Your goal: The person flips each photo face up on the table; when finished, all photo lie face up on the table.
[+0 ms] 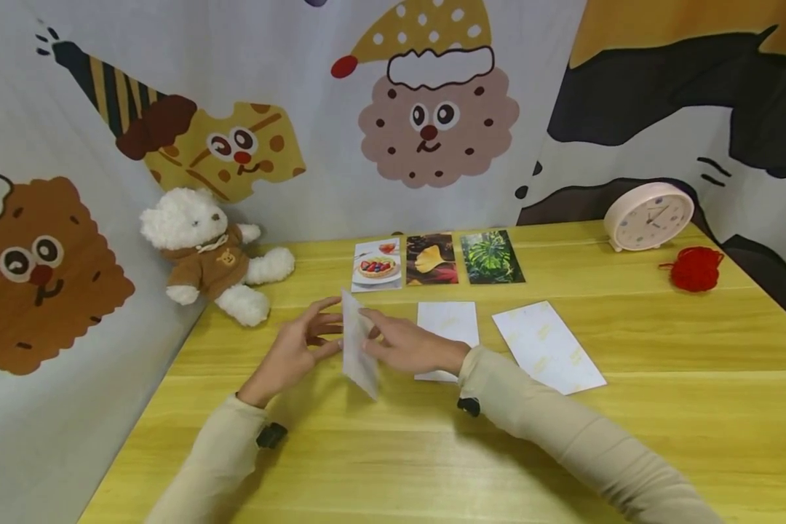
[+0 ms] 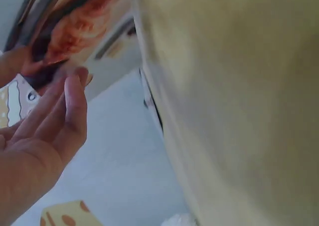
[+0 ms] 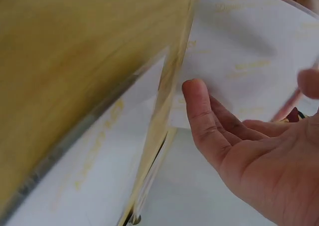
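Observation:
A card (image 1: pixel 359 356) stands nearly on edge above the table, between the two hands. My left hand (image 1: pixel 290 356) holds it from the left, with fingertips and thumb at its near-vertical face. In the left wrist view, that face carries a reddish picture (image 2: pixel 82 34) behind the left hand (image 2: pixel 37 136). From the other side, my right hand (image 1: pixel 406 346) touches the white back, fingers extended. The right wrist view shows faint yellow print on this back (image 3: pixel 234 51), beside the right hand (image 3: pixel 249 156). Exact fingertip contact is partly hidden.
Two white cards (image 1: pixel 455 320) (image 1: pixel 550 349) lie face down right of the hands. Behind stand in a row a dessert card (image 1: pixel 376 266), a yellow-leaf card (image 1: pixel 431 260) and a green-leaf card (image 1: pixel 493 257). A teddy bear (image 1: pixel 212 255) sits left; a clock (image 1: pixel 650 217) and red yarn (image 1: pixel 696 269) are right.

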Action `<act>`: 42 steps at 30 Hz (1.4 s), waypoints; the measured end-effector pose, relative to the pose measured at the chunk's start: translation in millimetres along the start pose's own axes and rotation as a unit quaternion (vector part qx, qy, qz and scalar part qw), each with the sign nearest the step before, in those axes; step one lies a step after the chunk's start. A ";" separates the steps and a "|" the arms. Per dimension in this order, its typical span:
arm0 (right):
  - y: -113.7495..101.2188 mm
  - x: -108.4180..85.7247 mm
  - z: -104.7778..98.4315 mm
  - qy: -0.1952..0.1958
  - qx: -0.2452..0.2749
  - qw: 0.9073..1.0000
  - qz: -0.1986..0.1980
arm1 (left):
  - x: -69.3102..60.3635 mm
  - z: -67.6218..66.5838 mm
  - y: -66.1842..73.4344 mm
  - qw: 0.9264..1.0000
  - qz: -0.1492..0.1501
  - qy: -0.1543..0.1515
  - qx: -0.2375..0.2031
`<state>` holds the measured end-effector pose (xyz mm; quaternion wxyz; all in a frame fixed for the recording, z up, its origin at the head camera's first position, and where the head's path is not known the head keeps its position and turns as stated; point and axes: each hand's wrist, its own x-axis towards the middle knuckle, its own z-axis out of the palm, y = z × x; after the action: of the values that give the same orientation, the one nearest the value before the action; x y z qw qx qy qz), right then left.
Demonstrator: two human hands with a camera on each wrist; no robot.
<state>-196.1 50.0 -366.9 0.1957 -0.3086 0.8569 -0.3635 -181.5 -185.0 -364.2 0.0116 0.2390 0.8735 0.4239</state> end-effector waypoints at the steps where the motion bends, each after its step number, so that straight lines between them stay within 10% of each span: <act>1: -0.8 0.1 0.1 0.003 0.006 1.000 0.002 | 0.9 2.0 1.0 1.000 -0.008 -0.013 -0.026; 5: -0.6 -0.7 -1.4 0.011 0.030 0.999 0.014 | 3.5 9.9 5.4 0.996 -0.030 -0.043 -0.069; 17: 1.9 -3.6 -14.3 0.055 0.237 0.970 -0.004 | 7.4 19.3 10.3 0.999 0.029 -0.015 0.009; 24: 5.9 -4.2 -16.4 0.094 0.235 0.967 0.008 | 10.9 20.6 14.6 0.994 0.063 -0.001 0.090; 35: 17.3 -4.7 -24.9 0.167 0.270 0.948 0.035 | 5.7 11.3 3.1 0.991 0.001 0.079 0.106; 42: 22.1 -1.0 -25.4 0.185 0.285 0.939 0.048 | 3.4 9.1 -0.1 0.997 -0.041 0.060 0.029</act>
<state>-218.1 75.4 -366.4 0.1312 -0.1257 0.7523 -0.6333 -182.6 -177.0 -369.4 -0.0304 0.1768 0.8935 0.4116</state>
